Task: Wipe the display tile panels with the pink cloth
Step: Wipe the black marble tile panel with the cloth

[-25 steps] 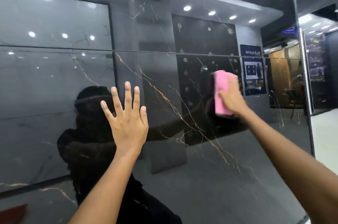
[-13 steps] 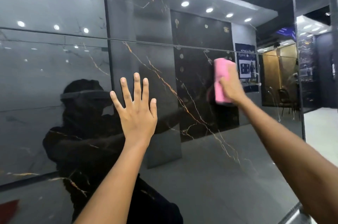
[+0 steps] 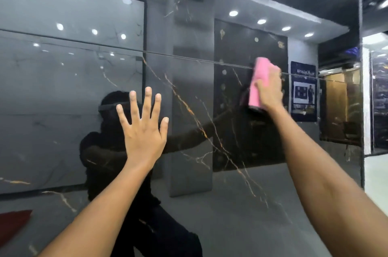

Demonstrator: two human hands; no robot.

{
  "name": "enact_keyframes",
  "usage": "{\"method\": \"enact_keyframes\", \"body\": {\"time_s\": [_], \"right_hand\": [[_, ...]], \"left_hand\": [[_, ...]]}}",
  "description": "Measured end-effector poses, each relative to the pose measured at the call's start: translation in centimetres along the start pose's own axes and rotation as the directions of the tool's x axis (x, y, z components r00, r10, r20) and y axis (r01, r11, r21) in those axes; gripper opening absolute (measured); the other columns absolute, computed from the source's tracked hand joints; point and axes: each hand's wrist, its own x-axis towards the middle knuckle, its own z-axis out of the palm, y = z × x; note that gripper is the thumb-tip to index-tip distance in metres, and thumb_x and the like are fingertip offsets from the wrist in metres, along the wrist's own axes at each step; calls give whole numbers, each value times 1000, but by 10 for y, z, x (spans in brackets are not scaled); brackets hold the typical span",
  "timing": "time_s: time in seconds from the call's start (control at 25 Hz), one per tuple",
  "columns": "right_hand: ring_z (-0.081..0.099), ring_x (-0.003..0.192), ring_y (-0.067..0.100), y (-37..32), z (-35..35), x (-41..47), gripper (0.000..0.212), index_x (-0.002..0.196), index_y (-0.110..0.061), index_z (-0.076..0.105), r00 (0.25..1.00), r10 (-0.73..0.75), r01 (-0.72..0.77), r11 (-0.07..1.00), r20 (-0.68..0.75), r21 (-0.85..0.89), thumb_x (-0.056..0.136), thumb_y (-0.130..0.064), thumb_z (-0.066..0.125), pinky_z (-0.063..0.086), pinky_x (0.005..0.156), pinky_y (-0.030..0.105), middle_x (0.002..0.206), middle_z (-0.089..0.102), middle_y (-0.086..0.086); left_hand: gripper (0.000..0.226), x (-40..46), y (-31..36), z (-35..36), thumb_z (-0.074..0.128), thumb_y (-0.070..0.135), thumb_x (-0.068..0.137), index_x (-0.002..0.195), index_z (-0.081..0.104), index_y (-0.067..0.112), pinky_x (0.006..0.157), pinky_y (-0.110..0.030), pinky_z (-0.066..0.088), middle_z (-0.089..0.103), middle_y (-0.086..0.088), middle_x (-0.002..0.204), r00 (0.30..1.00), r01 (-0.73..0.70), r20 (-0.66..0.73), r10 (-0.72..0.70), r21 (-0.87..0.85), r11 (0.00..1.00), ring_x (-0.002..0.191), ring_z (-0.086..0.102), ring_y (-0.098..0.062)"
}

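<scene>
Since a second ago the right hand point(image 3: 269, 91) has carried the folded pink cloth point(image 3: 258, 82) a little higher up the glossy black display tile panel with gold veins point(image 3: 210, 135), so that the cloth's top edge now reaches the thin horizontal seam point(image 3: 168, 55) between the lower panel and the one above it. The right hand grasps the cloth, its fingers curled over the cloth's upper right edge and the thumb laid across the front, and presses it against the panel to the right of centre. The left hand point(image 3: 143, 128) is released and holds nothing: its palm lies flat on the lower panel, left of the cloth and well apart from it, with all five fingers straight and spread, pointing up. Gold veins run diagonally down the panel between the two hands. The polished surface reflects a dark figure of the person, round ceiling lights and a blue poster point(image 3: 303, 93) just right of the cloth.
</scene>
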Motion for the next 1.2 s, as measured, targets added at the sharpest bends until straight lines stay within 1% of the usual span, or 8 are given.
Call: {"method": "enact_keyframes", "body": {"time_s": [0.16, 0.24, 0.36, 0.64, 0.88, 0.96, 1.12, 1.2], "right_hand": [[28, 138, 45, 30, -12, -18, 69, 150, -3, 21, 900, 435, -434, 896, -8, -89, 96, -40, 43, 29, 111, 51, 153, 23, 26], [41, 127, 47, 16, 22, -80, 74, 145, 3, 28, 990, -138, 134, 975, -12, -177, 87, -38, 51, 40, 102, 48, 145, 32, 31], [21, 141, 43, 41, 32, -112, 81, 147, -3, 27, 496, -808, 866, 433, 318, -249, 78, -40, 47, 20, 113, 48, 153, 26, 27], [18, 144, 42, 98, 3, 11, 81, 148, 0, 31, 913, -397, 395, 918, -90, -41, 76, -33, 47, 18, 118, 49, 156, 24, 23], [15, 148, 27, 166, 42, -165, 80, 148, -11, 36, -289, -870, 957, -260, 399, 128, 78, -35, 66, 5, 122, 42, 156, 30, 10], [26, 145, 26, 169, 32, -107, 72, 144, -11, 44, -150, -938, 989, -139, 311, 57, 77, -28, 65, 14, 121, 40, 151, 38, 11], [33, 140, 34, 139, 12, -22, 75, 143, -11, 45, 798, -580, 590, 807, -164, 18, 70, -22, 57, 30, 113, 46, 149, 41, 15], [33, 140, 33, 120, 34, -70, 77, 144, -11, 43, 843, -508, 527, 845, -177, 86, 69, -22, 57, 28, 114, 44, 150, 39, 15]], "left_hand": [[59, 16, 23, -5, 36, 35, 93, 147, 38, 11, 117, -56, -6, 25, -6, 161, 985, 159, -44, -168, -151, 976, 150, 8, -35], [54, 12, 64, -1, 37, 32, 93, 141, 45, 9, 118, -56, -1, 29, -7, 159, 958, 272, -12, -285, -262, 926, 149, 11, -34], [57, -21, 131, 22, 33, 32, 98, 153, 29, 18, 117, -59, 7, 15, -5, 163, 946, 322, 21, -324, -175, 930, 149, 8, -37], [60, -34, 139, 47, 29, 32, 102, 158, 9, 21, 119, -54, -1, 2, -3, 165, 932, 360, -19, -361, -38, 932, 150, 0, -36], [60, -30, 142, 41, 30, 31, 102, 157, 8, 22, 119, -55, 2, 4, -4, 165, 929, 370, -3, -370, -16, 929, 150, 2, -37], [59, -31, 143, 39, 30, 31, 103, 157, 8, 22, 119, -54, 0, 3, -4, 165, 925, 381, 5, -381, -20, 924, 150, 1, -37], [59, -34, 143, 42, 30, 30, 104, 158, 9, 21, 119, -53, -1, 3, -4, 165, 934, 357, 8, -357, 15, 934, 150, 0, -36], [58, -29, 144, 42, 30, 30, 104, 158, 10, 21, 119, -53, 0, 5, -5, 165, 933, 359, 0, -359, 16, 933, 150, 2, -37]]}}
